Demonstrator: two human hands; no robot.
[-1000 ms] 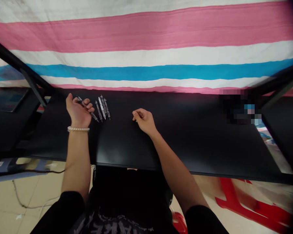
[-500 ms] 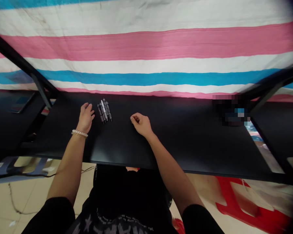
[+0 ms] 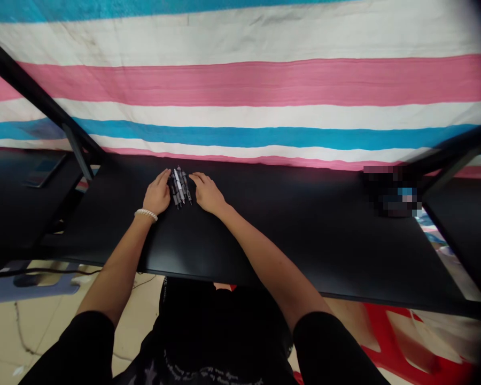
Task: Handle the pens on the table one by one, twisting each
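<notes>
A tight bunch of several dark pens (image 3: 179, 187), one of them white, lies on the black desk (image 3: 288, 251), the pens side by side and pointing away from me. My left hand (image 3: 157, 193), with a pale beaded bracelet (image 3: 146, 214) on its wrist, lies flat against the bunch's left side. On the other side, my right hand (image 3: 207, 193) rests palm down, its fingertips at or touching the pens. Neither hand is closed around anything.
A pixelated, unreadable dark object (image 3: 393, 192) sits at the desk's far right. A pink, white and blue striped cloth (image 3: 248, 91) hangs behind the desk. Black metal frame bars (image 3: 78, 152) rise at the sides. A red plastic stool (image 3: 401, 342) stands on the tiled floor below.
The pen once in my left hand now lies with the others. The pens have closed into a tighter bunch, and both hands have moved inward to either side of it.
</notes>
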